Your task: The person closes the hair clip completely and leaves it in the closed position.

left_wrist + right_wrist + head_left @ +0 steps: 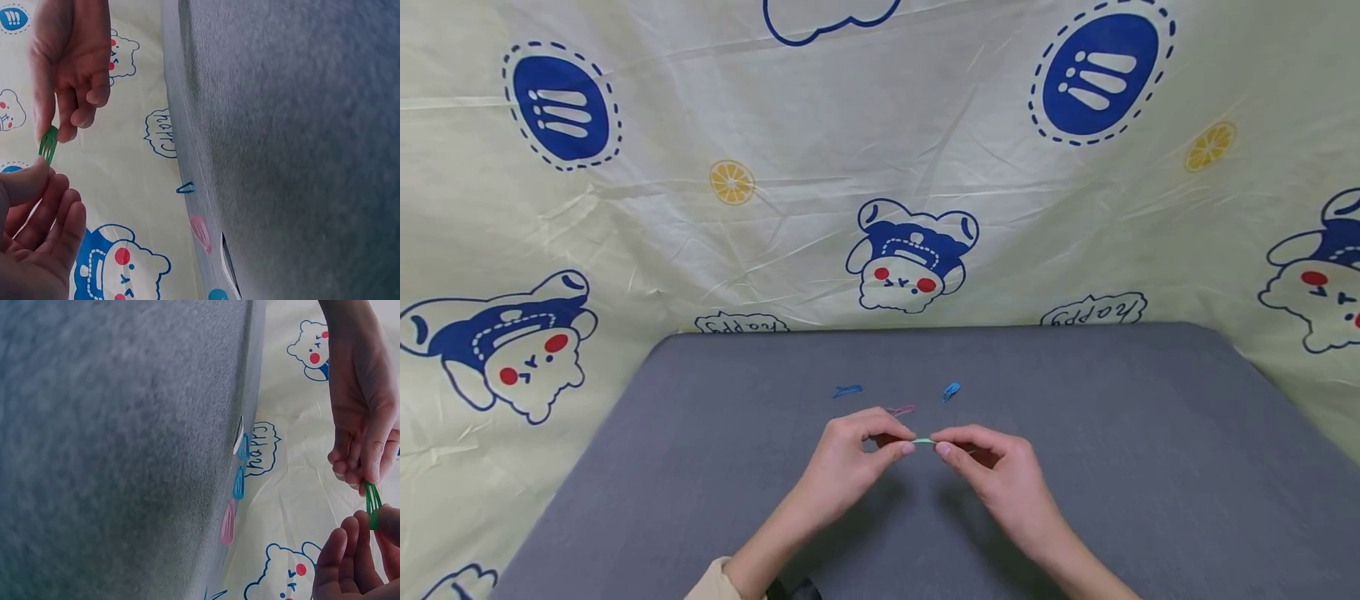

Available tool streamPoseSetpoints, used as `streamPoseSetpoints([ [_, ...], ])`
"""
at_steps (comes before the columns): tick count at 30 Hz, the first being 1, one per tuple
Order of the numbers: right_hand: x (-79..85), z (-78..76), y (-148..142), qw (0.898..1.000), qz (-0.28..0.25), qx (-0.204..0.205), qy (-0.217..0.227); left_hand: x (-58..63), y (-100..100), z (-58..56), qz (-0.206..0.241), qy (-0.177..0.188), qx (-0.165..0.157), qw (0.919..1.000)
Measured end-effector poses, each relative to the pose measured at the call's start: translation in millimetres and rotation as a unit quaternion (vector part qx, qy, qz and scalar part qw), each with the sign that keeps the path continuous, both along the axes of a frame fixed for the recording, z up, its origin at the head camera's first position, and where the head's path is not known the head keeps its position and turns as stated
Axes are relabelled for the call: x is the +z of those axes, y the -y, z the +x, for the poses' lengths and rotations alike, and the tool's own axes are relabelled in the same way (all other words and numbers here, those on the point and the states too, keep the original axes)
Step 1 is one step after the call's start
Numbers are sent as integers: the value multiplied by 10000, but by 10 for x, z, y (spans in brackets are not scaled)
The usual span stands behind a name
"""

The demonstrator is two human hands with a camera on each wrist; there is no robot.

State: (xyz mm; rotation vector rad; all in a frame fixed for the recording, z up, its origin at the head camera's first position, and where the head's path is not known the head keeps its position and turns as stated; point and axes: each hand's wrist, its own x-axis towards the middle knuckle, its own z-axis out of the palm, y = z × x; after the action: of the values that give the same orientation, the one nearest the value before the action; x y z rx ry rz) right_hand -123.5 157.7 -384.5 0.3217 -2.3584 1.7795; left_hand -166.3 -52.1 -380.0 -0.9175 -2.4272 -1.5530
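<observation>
A green snap hair clip is held up over the grey table, stretched between both hands; its slotted metal strips show in the left wrist view. My left hand pinches one end between thumb and index finger. From the other side, my right hand pinches the opposite end the same way. The fingertips cover both ends of the clip. Just beyond the hands lies a pink hair clip, partly hidden behind the left hand in the head view.
Farther back on the grey table lie a blue hair clip on the left and another blue clip on the right. A thin white-edged item shows near the clips. A printed cloth hangs behind the table.
</observation>
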Motion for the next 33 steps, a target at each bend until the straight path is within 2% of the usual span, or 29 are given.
streamPoseSetpoints([
  [5,-12,-20,-6,9996,178,34,-194,-1,22,-29,-63,83,87,9999],
  [9,-6,-47,-14,9989,386,94,-256,-5,38,-52,-92,195,0,9998],
  [17,58,-139,-19,9930,1178,98,85,1,58,-96,-398,349,34,9986],
  [26,30,-225,-22,9894,1383,428,111,-42,88,-203,-704,435,-167,9964],
  [33,-8,-324,-1,9844,1686,429,250,-91,94,-302,-844,591,-316,9942],
])
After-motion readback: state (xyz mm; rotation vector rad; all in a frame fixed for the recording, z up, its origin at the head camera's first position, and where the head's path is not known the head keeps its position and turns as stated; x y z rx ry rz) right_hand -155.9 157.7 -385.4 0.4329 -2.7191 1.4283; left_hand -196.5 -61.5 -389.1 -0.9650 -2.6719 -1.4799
